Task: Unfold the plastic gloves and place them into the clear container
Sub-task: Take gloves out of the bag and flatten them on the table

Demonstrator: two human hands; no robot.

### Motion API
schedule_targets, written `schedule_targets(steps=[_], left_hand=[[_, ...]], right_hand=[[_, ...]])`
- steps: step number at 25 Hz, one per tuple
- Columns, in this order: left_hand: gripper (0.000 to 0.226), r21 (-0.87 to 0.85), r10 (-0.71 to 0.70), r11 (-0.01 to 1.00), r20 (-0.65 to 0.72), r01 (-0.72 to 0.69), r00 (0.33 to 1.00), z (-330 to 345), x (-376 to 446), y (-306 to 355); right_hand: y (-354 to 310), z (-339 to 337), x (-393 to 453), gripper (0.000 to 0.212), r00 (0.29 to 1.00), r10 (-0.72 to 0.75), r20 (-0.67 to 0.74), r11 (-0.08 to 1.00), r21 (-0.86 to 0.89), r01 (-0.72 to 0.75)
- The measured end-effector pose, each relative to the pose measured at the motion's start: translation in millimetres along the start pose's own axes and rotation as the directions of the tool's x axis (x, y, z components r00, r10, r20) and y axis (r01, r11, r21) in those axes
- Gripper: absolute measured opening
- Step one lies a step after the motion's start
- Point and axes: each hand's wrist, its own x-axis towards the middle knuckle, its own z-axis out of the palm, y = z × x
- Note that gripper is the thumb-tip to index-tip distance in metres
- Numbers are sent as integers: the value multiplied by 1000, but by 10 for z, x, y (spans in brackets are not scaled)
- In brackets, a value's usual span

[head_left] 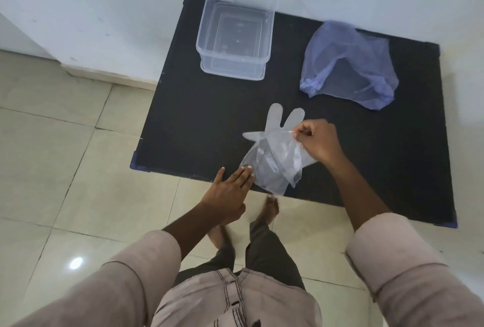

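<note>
A thin clear plastic glove point(272, 151) lies partly unfolded near the front edge of the black table point(199, 122), three of its fingers spread flat toward the far side. My right hand point(318, 142) pinches the glove's right edge between thumb and fingers and lifts it slightly. My left hand point(231, 186) lies flat with fingers together, pressing the glove's cuff end at the table's front edge. The clear container point(234, 38) stands open at the far left of the table, with nothing visible inside.
A bluish translucent plastic bag point(348, 64) lies crumpled at the table's far right. A white wall runs behind the table. Beige floor tiles point(65, 156) surround it, and my bare feet point(271, 208) stand just under the front edge.
</note>
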Motion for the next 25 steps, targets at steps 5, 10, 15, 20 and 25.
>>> schedule_targets(steps=[5,10,15,20,25], left_hand=[[76,-8,2,1000,41,-2,999,-89,2,10],[77,6,-1,1000,100,1,995,-191,12,23],[74,46,8,999,123,-14,992,-328,32,13],[69,48,11,999,182,-20,983,-494,94,24],[57,-29,-10,999,187,15,982,-591,141,-23]], right_hand=[[7,-765,253,9,998,-23,-52,991,-130,16],[-60,-1313,430,14,991,-76,-109,974,-221,50],[-164,-1704,495,12,975,-187,-121,939,-314,141],[-302,-1994,484,10,968,-227,-106,915,-362,175],[-407,-2079,408,9,960,-267,-85,889,-407,211]])
